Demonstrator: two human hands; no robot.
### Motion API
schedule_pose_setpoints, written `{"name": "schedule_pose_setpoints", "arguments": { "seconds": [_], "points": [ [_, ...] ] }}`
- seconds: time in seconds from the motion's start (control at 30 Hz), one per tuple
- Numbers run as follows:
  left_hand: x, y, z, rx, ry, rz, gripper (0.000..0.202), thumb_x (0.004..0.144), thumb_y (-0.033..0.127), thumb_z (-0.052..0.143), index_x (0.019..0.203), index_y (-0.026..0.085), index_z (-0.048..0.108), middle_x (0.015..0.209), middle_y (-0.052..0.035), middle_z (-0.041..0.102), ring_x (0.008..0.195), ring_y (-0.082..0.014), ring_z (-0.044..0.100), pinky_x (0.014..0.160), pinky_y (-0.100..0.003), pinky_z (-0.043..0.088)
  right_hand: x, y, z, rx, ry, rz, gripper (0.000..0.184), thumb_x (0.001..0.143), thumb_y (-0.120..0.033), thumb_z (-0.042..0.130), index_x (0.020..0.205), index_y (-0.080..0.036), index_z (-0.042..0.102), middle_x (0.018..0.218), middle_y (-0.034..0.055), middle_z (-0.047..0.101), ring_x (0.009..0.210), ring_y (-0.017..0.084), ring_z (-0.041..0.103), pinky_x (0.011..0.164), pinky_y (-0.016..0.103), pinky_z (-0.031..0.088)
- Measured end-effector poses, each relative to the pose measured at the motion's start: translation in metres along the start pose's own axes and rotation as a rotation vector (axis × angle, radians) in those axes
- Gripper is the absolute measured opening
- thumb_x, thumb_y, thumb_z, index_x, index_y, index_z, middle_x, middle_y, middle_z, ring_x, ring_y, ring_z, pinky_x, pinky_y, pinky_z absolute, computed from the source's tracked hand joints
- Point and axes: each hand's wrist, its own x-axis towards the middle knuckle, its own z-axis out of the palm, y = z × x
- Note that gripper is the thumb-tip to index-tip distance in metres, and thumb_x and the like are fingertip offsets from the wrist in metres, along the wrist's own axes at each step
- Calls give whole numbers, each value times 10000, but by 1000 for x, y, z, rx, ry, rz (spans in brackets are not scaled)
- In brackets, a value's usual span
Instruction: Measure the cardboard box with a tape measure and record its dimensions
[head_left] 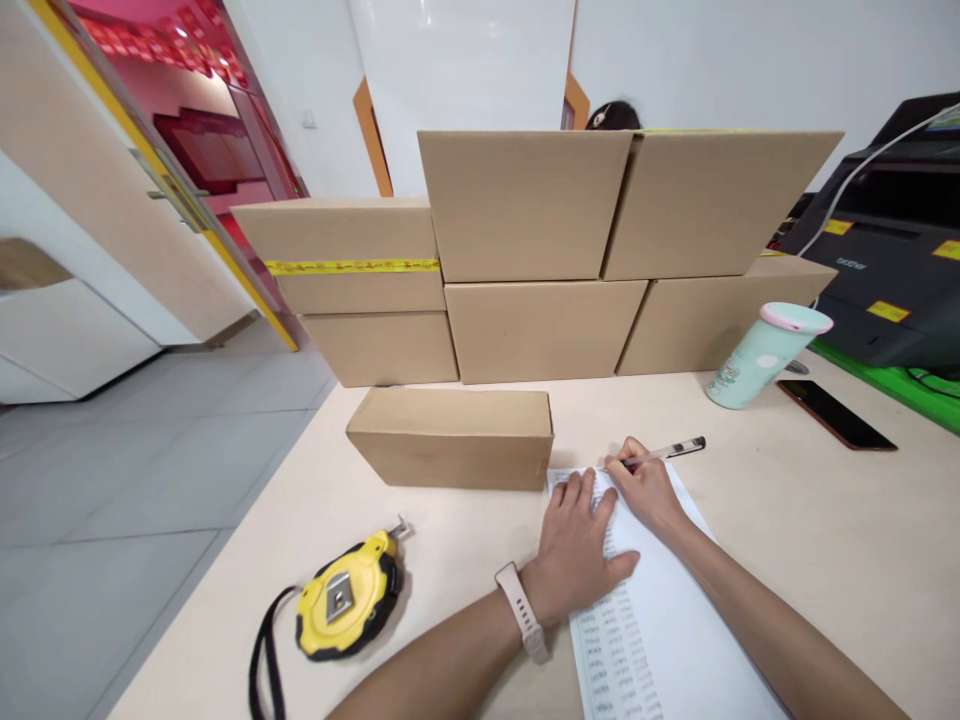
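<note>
My left hand (pixel 579 548) lies flat on a sheet of paper (pixel 675 620), fingers spread, with a pale watch strap around the wrist. Printed or written columns run down the sheet's left side, partly covered by that hand. Close by, near the sheet's top edge, my right hand (pixel 643 488) is closed around a pen (pixel 679 448); the pen's rear end points right and its tip is hidden by the fingers. A small cardboard box (pixel 457 460) sits just beyond the left hand. On the left of the table is a yellow and black tape measure (pixel 349 597) with a black strap.
Several larger cardboard boxes (pixel 547 330) form a stacked wall at the back. Right of them stand a mint-green cup (pixel 765 360), a phone (pixel 836 412) and a black printer (pixel 885 290). A person's head (pixel 613 116) shows above the boxes. The table's left edge borders a tiled floor (pixel 187 480).
</note>
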Motion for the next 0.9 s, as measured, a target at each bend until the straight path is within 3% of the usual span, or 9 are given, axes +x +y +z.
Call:
{"name": "schedule_pose_setpoints", "arguments": {
  "seconds": [0.9],
  "points": [
    [0,1,-3,-3,-18,-3,704,806,608,494,1365,187,408,1500,-162,318,1342,-349,311,1087,-497,266,1,-1,1,-10,35,1,258,760,-312,549,583,-235,378,511,-68,366,487,111,382,481,244,307]
  ]
}}
